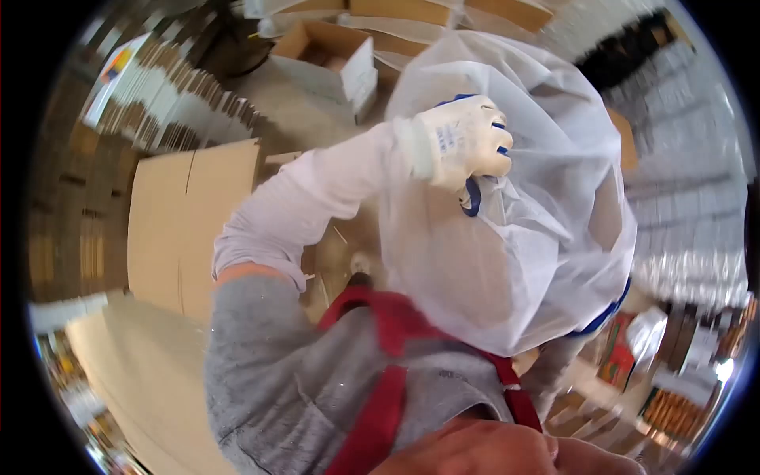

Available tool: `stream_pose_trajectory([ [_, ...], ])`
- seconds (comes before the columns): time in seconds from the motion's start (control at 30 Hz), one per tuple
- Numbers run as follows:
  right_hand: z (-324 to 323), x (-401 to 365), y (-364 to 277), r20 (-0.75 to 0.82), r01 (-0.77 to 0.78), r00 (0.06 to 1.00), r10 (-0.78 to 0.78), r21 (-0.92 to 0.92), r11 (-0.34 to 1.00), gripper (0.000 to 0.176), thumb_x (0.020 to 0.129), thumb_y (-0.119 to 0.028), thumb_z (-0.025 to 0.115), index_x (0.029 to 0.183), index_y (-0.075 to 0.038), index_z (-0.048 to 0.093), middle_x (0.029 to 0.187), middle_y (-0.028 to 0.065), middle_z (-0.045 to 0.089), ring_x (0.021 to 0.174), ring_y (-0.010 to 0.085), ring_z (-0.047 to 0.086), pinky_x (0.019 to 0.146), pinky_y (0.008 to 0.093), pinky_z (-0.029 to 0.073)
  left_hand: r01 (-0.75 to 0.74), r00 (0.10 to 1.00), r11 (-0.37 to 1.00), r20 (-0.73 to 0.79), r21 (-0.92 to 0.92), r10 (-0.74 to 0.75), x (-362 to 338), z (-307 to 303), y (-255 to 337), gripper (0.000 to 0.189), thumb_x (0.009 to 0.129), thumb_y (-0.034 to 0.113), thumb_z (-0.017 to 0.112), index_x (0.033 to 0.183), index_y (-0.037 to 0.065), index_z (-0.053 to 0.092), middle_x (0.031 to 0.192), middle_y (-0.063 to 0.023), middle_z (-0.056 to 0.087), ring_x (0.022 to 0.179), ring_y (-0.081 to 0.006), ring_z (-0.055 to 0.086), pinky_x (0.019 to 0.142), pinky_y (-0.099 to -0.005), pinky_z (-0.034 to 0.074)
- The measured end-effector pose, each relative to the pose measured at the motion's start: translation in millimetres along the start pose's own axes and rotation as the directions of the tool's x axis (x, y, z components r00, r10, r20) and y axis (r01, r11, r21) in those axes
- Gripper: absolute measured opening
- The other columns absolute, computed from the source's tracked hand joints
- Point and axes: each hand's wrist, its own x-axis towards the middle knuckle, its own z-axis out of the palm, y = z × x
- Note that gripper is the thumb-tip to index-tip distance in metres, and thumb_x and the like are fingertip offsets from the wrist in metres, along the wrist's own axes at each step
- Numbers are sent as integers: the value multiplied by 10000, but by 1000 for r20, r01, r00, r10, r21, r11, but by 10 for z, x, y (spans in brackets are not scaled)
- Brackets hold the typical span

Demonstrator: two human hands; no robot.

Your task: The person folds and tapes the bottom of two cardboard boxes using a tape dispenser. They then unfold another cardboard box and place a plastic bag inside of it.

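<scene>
A large translucent white plastic bag (546,190) hangs bunched up and puffed out in front of my chest. My left hand (467,142), in a white work glove with blue showing at the fingers, has its fingers curled round a gathered fold of the bag. On the far right side of the bag is my right hand (606,313), of which only a blue glove edge shows. The bag hides its fingers, so its grip cannot be made out.
An open cardboard box (321,47) stands ahead, a closed carton (190,226) to my left. Flattened cardboard stacks (170,91) lie beyond it. Wrapped pallet goods (689,182) rise at right. A red-green box (621,352) sits at lower right.
</scene>
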Motion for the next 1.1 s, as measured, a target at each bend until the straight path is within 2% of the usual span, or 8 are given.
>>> stream_pose_trajectory([
  [0.33,403,345,-39,-193,-372,832,520,501,781,475,926,-247,396,1357,-60,321,1289,119,443,1152,220,448,990,367,324,137,991,983,-16,123,-136,-553,-347,-208,338,443,220,673,741,95,576,787,-86,549,795,-305,534,719,-402,406],
  [0.43,-53,-215,294,-302,-228,886,353,378,897,451,920,-238,417,1334,-66,373,1264,74,467,1169,161,430,977,257,300,227,971,955,-118,190,-208,-945,-549,-761,416,402,201,748,755,64,576,777,-113,552,752,-323,526,673,-399,411],
  [0.6,-883,-1969,694,-361,-764,385,849,391,513,395,882,-256,511,1221,-54,504,1108,51,565,945,121,534,725,201,388,736,647,596,-73,321,-759,-1499,-967,-1426,428,494,199,806,783,-11,571,715,-119,531,676,-272,518,616,-354,415],
  [0.77,-713,-2990,1104,-189,-833,-235,953,544,-98,311,825,-400,527,1050,-189,568,861,16,620,683,142,533,575,276,370,814,454,233,-333,532,-826,-2114,-890,-2173,729,563,415,792,1061,-70,571,1060,-242,578,987,-351,547,862,-377,431],
  [0.83,-608,-3897,2272,358,-740,-12,934,625,-249,306,832,-403,501,1068,-218,558,883,31,619,708,157,533,598,333,382,809,379,150,-311,568,-872,-1684,-875,-2060,740,592,446,766,1085,-66,561,1088,-249,564,1017,-354,535,880,-375,424],
  [0.9,-91,-2961,2028,332,-901,-199,922,308,-306,317,834,-392,498,1084,-206,553,909,35,617,753,165,539,650,339,395,810,324,92,-310,580,-894,-1696,-916,-2196,760,632,488,723,1131,-54,536,1120,-258,547,1058,-362,517,902,-372,412],
  [1.03,435,-2214,2272,433,-984,0,901,162,-78,374,857,-376,488,1178,-190,531,970,20,615,854,142,541,728,293,385,728,277,47,-231,684,-933,-1528,-1029,-2100,795,656,497,700,1241,14,462,1195,-222,516,1114,-367,482,926,-419,383],
  [1.1,456,-2044,2509,472,-982,29,881,178,-63,379,851,-349,522,1175,-155,550,940,28,612,817,126,518,692,271,367,460,455,-173,-398,871,-797,-1092,-861,-1532,799,669,550,669,1304,137,414,1251,-136,487,1150,-340,449,927,-502,353],
])
